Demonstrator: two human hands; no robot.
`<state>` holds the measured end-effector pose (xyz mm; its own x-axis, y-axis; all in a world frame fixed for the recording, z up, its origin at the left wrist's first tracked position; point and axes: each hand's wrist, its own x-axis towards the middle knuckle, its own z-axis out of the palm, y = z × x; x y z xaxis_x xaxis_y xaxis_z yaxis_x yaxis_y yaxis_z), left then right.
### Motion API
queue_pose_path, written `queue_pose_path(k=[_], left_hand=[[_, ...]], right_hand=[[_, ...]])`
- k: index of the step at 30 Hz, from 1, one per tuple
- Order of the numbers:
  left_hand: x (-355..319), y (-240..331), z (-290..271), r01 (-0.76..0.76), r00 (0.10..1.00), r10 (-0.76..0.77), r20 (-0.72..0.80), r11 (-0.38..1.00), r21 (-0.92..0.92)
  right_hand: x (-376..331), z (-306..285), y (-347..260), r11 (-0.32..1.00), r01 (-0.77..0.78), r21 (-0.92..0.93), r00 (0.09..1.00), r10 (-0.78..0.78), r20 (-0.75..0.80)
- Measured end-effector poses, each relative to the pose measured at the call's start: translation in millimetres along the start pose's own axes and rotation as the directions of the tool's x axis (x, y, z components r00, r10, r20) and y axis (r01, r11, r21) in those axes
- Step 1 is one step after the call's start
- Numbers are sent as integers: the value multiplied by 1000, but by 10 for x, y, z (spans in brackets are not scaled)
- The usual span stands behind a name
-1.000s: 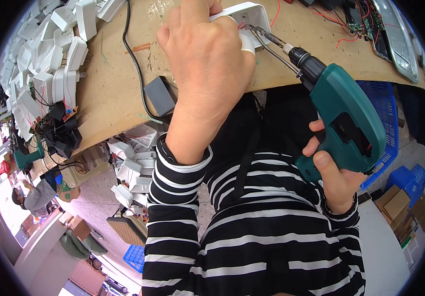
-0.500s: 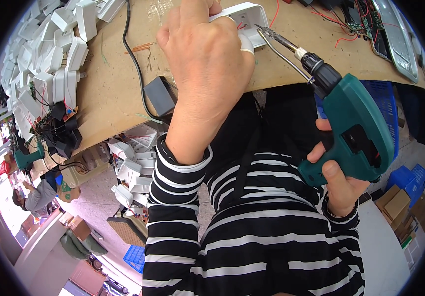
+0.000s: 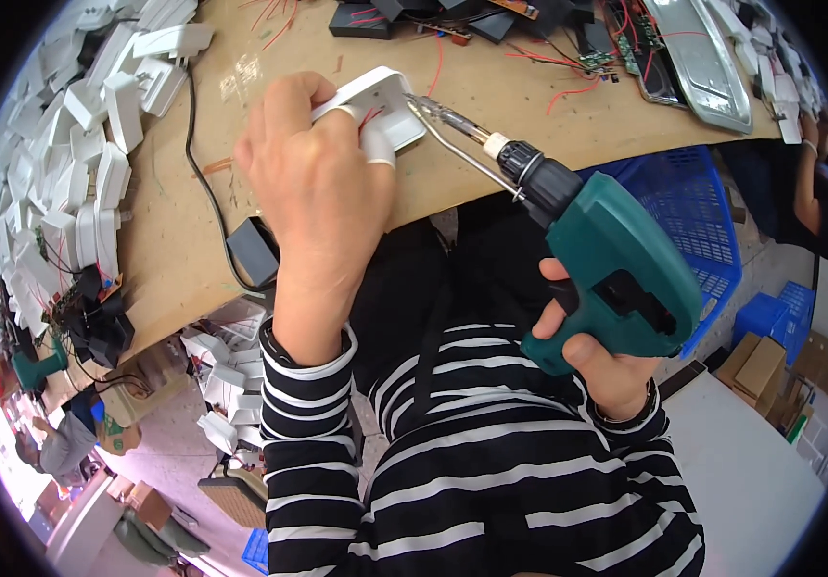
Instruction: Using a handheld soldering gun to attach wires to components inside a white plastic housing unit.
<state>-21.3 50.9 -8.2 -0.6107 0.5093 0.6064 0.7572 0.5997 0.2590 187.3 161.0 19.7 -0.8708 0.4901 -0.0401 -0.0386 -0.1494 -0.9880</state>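
Note:
My left hand (image 3: pixel 313 173) is closed around a white plastic casing (image 3: pixel 396 120), an open shell with short red wires inside. White covers wrap some of its fingertips. In my right hand (image 3: pixel 616 370) is a green soldering gun (image 3: pixel 630 269), gripped by its handle with fingers by the trigger. Its metal tip and the thin curved tube beneath it reach the right rim of the casing; whether they touch it I cannot tell. A dark grey box-shaped block (image 3: pixel 253 252) lies on the table near my left wrist.
White casings (image 3: pixel 96 106) are heaped along the table's left side. A black cable (image 3: pixel 192 144) runs down the wooden table (image 3: pixel 491 87). Black parts and circuit boards (image 3: pixel 491 19) lie at the far side, a clear-fronted panel (image 3: pixel 702 67) at right. A blue crate (image 3: pixel 712 221) stands below the edge.
The view has shifted, so both hands, the casing and the soldering gun appear further left and slightly lower. More black parts show at the far edge. Both grips look the same.

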Motion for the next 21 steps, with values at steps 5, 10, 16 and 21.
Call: queue_pose_path(k=[5,10,16,21], left_hand=[[12,16,-36,-6,1000,6,-2,998,62],[0,-11,-44,-51,999,51,10,998,39],[-12,19,-244,-84,991,78,105,995,48],[-111,74,-330,-150,988,147,43,984,91]], right_hand=[[3,-36,35,993,119,2,993,-119,26],[17,-46,27,988,137,-76,984,-144,-100],[34,-52,55,983,173,-65,979,-179,-102],[54,-67,58,974,211,-79,971,-218,-100]])
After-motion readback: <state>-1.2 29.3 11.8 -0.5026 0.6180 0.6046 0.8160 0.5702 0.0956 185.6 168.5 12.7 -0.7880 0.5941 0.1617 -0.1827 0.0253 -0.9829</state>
